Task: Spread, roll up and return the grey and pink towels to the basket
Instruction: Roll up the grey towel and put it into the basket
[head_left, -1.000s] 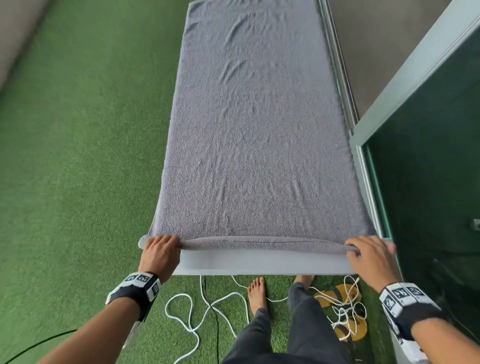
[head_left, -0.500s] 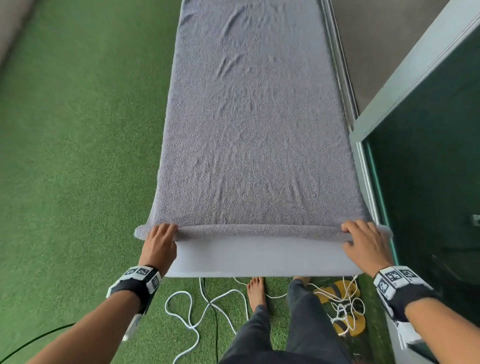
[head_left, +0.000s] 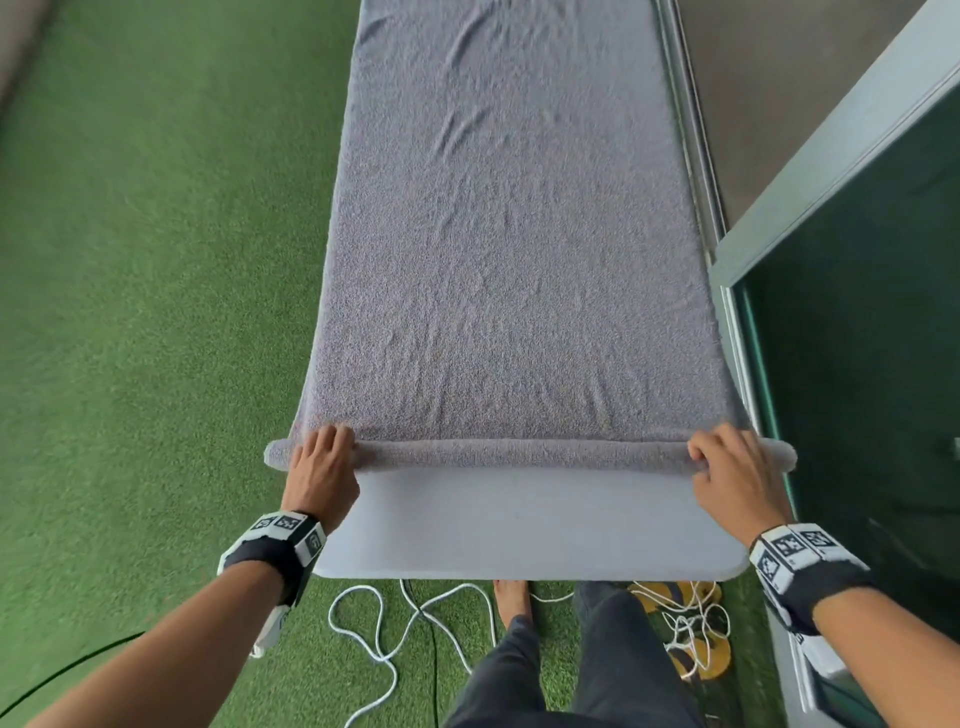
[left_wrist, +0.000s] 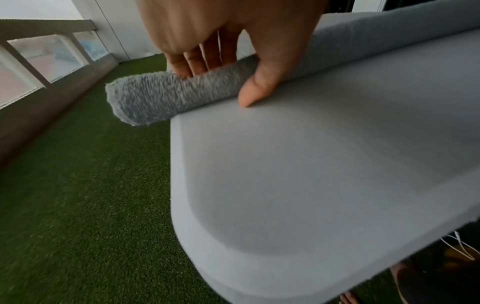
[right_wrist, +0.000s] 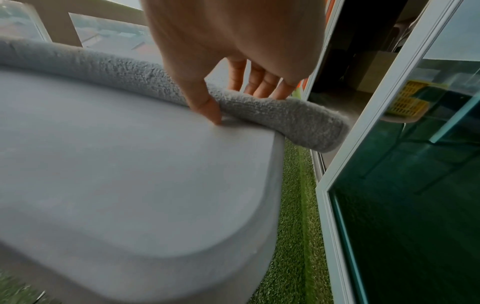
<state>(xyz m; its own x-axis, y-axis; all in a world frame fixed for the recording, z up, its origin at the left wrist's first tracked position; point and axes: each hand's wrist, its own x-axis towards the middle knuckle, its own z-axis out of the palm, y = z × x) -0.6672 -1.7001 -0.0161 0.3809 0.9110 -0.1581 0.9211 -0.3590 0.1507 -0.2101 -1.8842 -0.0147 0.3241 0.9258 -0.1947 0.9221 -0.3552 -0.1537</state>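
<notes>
Rolling had only begun: the grey towel lay flat along the table, filling the middle of the head view, its near end wound into a thin roll low in the frame. The left hand and right hand each curled over one end of that roll — fingers on top, thumb tucked against its near side on the tabletop. The towel looked soft, light and limp — likely to sag or loosen unless held at both ends, where it overhung the table edges. Its looped pile was fuzzy and creased; the table was smooth, pale and round-cornered. No pink towel or basket showed.
</notes>
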